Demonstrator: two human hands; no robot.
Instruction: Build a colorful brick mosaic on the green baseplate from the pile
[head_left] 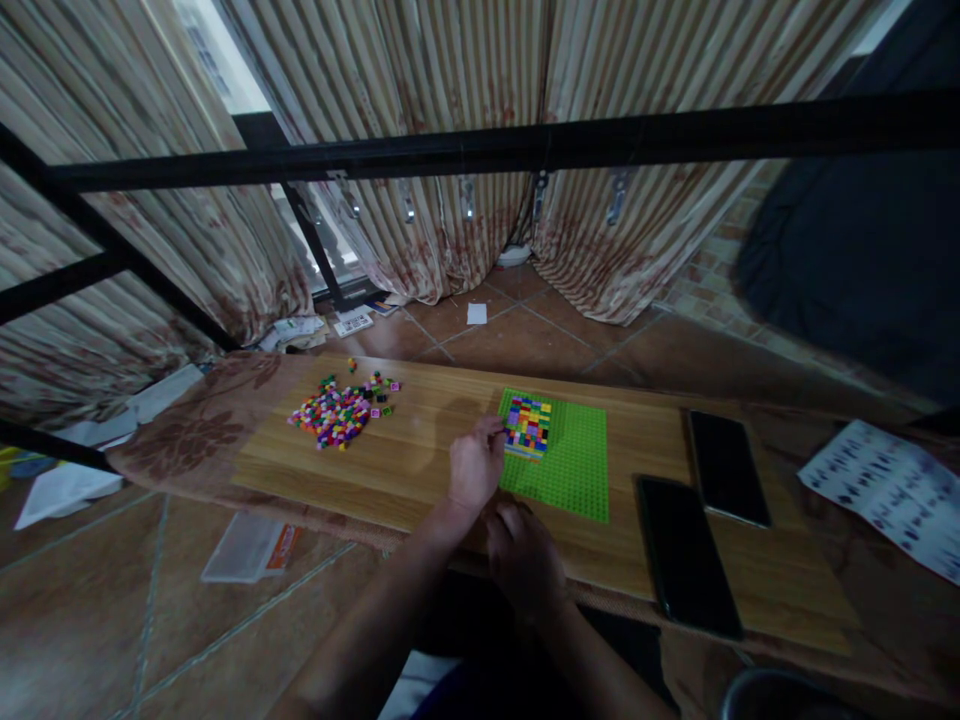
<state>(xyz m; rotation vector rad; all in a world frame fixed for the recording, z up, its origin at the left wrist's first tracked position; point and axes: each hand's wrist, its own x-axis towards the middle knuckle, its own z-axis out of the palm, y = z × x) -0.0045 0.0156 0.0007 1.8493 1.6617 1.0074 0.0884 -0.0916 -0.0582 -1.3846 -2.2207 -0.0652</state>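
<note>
A block of stacked, many-coloured toy building bricks (528, 425) sits on the upper left part of a green studded baseplate (577, 470). My left hand (476, 468) is at the left edge of this block, its fingers drawn together. Whether a brick is between those fingertips is too small to tell. Just below, by the near left corner of the baseplate, my right hand (525, 560) is closed with curled fingers. Anything inside it is hidden. Farther left lies a loose pile of small coloured bricks (337, 415).
Everything stands on a long wooden board (427, 400). Two dark, phone-like slabs, one nearer (686, 555) and one farther (727, 465), lie on the right. A printed sheet (889, 495) is beyond them. A black metal bar (480, 150) crosses in front of the curtains.
</note>
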